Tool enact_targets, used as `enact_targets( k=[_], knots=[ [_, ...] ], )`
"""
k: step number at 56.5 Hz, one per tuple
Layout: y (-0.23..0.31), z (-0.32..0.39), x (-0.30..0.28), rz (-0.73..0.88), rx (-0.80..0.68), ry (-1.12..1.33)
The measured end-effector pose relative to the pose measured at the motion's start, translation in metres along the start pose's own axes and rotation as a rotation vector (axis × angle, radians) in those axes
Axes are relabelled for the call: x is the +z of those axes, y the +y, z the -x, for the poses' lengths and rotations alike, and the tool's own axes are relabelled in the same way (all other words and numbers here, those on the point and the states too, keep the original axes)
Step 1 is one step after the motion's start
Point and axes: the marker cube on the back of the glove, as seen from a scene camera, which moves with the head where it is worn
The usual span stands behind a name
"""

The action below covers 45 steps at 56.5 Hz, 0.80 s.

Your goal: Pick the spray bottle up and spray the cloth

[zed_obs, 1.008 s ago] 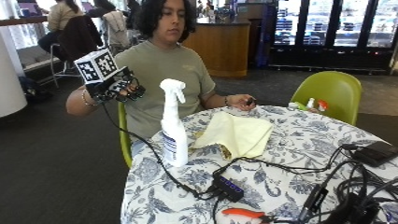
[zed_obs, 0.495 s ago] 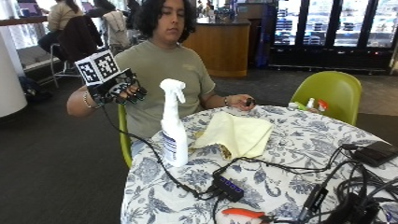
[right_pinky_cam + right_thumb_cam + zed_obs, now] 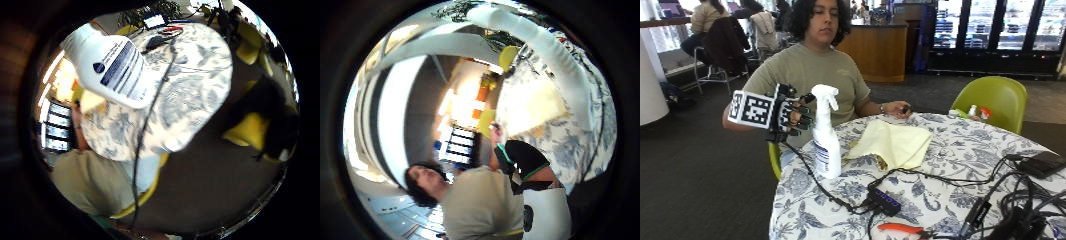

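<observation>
The white spray bottle (image 3: 826, 134) stands upright near the edge of the floral tablecloth (image 3: 939, 190), just beside the gloved right hand (image 3: 794, 114), which hovers at its neck with fingers loosely curled, gripping nothing. The yellow cloth (image 3: 895, 144) lies folded on the table beyond the bottle. The bare left hand (image 3: 898, 108) rests at the table's far edge, holding a small dark object.

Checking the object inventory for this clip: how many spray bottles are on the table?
1 for certain: the white spray bottle stands upright near the table's front edge, beside the yellow cloth. Small bottle-like items at the far edge are too small to identify.
</observation>
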Motion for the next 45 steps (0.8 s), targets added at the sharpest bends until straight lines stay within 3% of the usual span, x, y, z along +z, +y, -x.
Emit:
enact_targets(
  k=[12,21,26,30,45],
  knots=[
    [-0.045,-0.005,0.024,-0.215,0.120,-0.151],
    [-0.075,-0.005,0.041,-0.297,0.114,-0.177],
    [-0.101,-0.009,0.048,-0.452,0.010,-0.147],
    [-0.105,-0.005,0.053,-0.376,0.101,-0.177],
    [-0.152,0.000,0.053,-0.369,0.123,-0.284]
  ],
)
